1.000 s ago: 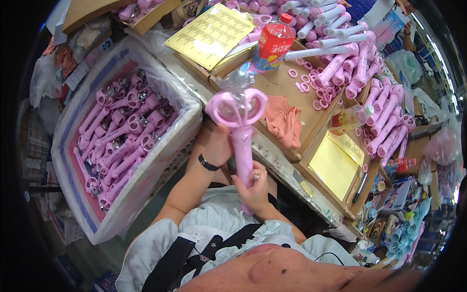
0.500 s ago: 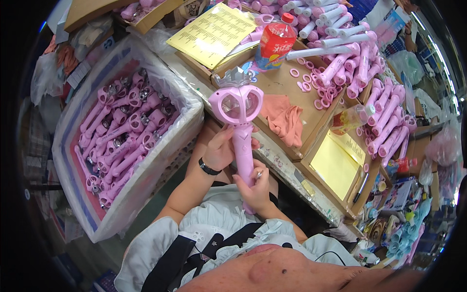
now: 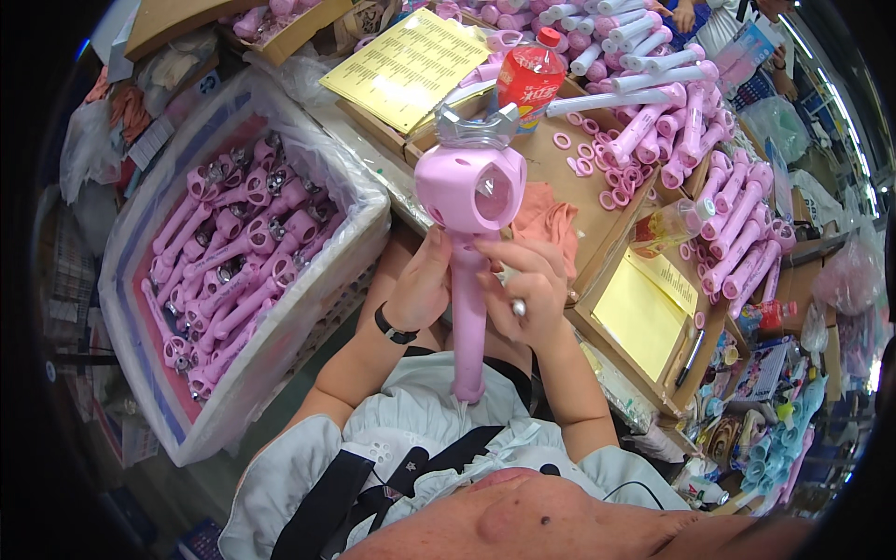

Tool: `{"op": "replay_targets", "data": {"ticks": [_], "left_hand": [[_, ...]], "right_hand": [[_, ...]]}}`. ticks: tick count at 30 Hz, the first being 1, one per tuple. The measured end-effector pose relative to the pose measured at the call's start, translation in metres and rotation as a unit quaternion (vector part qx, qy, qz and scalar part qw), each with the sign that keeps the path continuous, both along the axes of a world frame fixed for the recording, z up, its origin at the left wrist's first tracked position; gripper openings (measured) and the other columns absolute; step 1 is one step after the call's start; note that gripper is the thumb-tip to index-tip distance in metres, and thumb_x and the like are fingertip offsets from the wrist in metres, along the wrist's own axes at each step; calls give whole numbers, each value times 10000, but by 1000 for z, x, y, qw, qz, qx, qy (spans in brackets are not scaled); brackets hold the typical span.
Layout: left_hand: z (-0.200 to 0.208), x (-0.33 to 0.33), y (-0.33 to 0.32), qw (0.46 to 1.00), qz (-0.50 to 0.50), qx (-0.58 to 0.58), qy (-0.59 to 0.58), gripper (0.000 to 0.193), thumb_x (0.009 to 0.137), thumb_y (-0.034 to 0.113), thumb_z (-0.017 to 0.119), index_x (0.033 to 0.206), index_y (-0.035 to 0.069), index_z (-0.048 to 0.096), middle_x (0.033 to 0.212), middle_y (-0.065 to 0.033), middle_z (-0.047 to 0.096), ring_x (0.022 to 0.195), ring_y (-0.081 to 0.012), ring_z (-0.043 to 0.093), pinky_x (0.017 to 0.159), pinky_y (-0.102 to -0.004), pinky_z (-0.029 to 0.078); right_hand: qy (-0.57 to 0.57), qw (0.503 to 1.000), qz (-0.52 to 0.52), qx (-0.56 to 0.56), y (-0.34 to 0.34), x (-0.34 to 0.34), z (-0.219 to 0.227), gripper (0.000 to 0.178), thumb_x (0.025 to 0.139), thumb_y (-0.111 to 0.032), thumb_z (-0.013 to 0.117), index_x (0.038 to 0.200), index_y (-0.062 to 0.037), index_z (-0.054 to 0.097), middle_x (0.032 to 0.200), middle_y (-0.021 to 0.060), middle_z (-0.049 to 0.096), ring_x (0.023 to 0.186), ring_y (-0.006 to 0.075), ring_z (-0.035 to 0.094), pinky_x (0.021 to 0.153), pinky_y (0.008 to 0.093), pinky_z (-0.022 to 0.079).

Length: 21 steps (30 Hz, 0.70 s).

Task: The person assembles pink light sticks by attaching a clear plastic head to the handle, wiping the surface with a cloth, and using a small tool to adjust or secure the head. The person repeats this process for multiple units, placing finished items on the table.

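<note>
A pink toy wand point(image 3: 467, 317) stands upright in front of me, its round head with window-like openings turned partly sideways and a silver crown on top. My left hand point(image 3: 420, 285) closes on the neck just under the head. From the other side, my right hand point(image 3: 530, 289) pinches the same neck with its fingertips, the other fingers curled. Something small and silver shows at those curled fingers, perhaps a ring. The wand's lower handle hangs free over my lap.
At left stands a plastic-lined bin point(image 3: 350, 219) of similar wands. The cardboard-topped table holds a red-labelled bottle point(image 3: 530, 79), yellow sheets point(image 3: 411, 67), an orange cloth point(image 3: 546, 229), pink rings point(image 3: 616, 198), a second bottle point(image 3: 667, 229) and piled pink handles point(image 3: 742, 219). Another person's hand point(image 3: 684, 17) shows far off.
My right hand has moved from the lower handle up to the neck. The wand has come up closer and its head has turned sideways. A person has appeared at the far right.
</note>
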State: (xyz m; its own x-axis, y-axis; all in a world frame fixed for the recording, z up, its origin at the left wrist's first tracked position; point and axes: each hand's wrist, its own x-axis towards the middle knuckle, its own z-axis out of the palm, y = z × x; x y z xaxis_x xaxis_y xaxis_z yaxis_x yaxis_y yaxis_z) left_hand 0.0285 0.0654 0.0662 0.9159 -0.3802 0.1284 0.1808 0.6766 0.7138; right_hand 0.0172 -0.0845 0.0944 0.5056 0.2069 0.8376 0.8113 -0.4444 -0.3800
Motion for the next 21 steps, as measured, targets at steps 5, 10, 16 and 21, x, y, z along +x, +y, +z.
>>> {"op": "replay_targets", "data": {"ticks": [5,10,16,21], "left_hand": [[2,-2,2,1000,-13,-1,-26,572,963,508,244,1343,84,298,1198,-77,492,1056,-167,523,905,-320,443],[7,-6,-1,1000,7,27,-10,645,939,557,255,1380,86,242,1248,-83,460,1139,-183,475,969,-330,392],[6,-8,-6,997,30,57,-48,708,908,612,283,1381,88,226,1228,-76,464,1107,-174,492,934,-318,410],[-1,-2,5,992,8,114,-54,721,902,636,220,1341,65,255,1149,-83,512,961,-173,556,820,-324,468]], "right_hand": [[17,999,-7,39,7,2,-6,374,684,-27,739,821,-104,399,971,84,637,806,252,571,729,354,425],[10,999,-33,34,11,-4,-10,391,660,-27,757,821,-108,410,997,75,640,802,239,559,716,343,411],[-11,999,-46,9,11,4,-16,330,685,-1,729,745,-105,422,1033,66,641,816,227,562,693,314,425],[33,971,-101,214,-24,8,-31,237,789,41,628,752,-79,427,897,72,615,797,189,555,689,295,429]]}}
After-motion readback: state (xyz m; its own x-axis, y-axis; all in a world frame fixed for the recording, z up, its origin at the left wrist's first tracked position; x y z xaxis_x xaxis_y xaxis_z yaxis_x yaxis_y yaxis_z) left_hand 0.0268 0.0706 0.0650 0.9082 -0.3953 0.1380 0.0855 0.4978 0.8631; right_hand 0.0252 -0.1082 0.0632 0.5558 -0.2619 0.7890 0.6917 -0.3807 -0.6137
